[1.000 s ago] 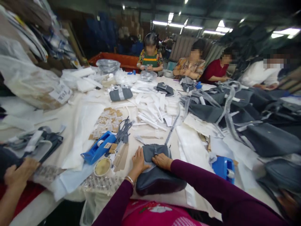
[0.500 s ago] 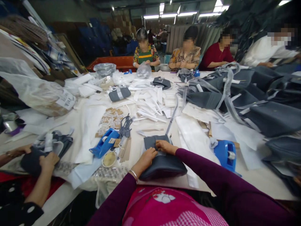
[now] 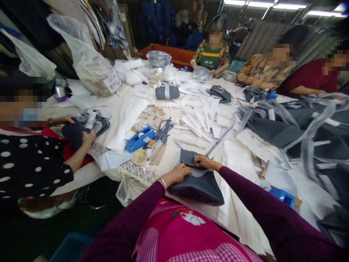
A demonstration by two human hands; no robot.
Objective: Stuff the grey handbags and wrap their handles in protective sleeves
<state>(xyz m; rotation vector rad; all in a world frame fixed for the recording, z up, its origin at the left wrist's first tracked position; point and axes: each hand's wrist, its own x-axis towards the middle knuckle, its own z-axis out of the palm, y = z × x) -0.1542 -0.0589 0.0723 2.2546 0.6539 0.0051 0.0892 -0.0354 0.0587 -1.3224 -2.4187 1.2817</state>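
Observation:
A dark grey handbag lies at the table's near edge in front of me, its strap wrapped in clear plastic running away from its far side. My left hand grips the bag's left side with curled fingers, a bangle at the wrist. At the upper flap, my right hand is closed, thumb and fingers pinching the bag near a small metallic fitting. What exactly lies between those fingertips is too small to tell. A sheet of translucent film shows between the two hands on the bag.
Left of the bag stand a blue tape dispenser, a round tub and dark cords. Another blue dispenser is at right, below piled grey bags. A co-worker's hands hold a dark bag at left; other people sit opposite.
My view has turned left, so the scene shifts rightward and the co-worker at left shows more fully. Both my hands remain on the handbag, in nearly the same places.

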